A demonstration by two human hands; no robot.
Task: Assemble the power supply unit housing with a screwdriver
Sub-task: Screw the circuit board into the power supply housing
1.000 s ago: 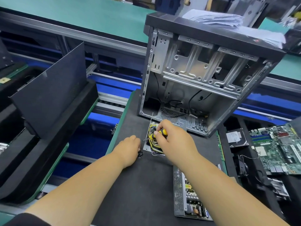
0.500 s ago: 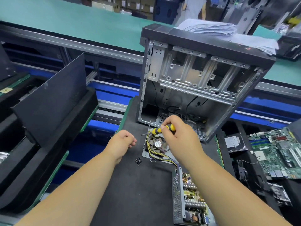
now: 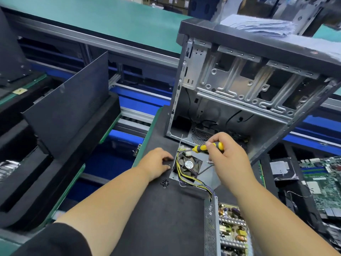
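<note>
A metal housing cover with a black fan (image 3: 190,165) and yellow wires lies on the black mat (image 3: 162,215). My right hand (image 3: 227,159) grips a yellow-and-black screwdriver (image 3: 204,148), its shaft pointing left toward the cover's far left corner. My left hand (image 3: 156,166) rests at the cover's left edge, fingertips curled against the metal. A small pile of black screws (image 3: 164,183) sits on the mat just below that hand. The open power supply base (image 3: 227,230), with its circuit board showing, lies at the near right.
An empty computer case (image 3: 245,89) stands upright right behind the cover, papers on top. A dark side panel (image 3: 70,108) leans at the left. A hard drive (image 3: 282,169) and a motherboard (image 3: 324,182) lie at the right. A green conveyor runs behind.
My right hand has lifted off the fan and moved back-right with the screwdriver, uncovering the fan. My left hand left the screws and came to the cover's left edge.
</note>
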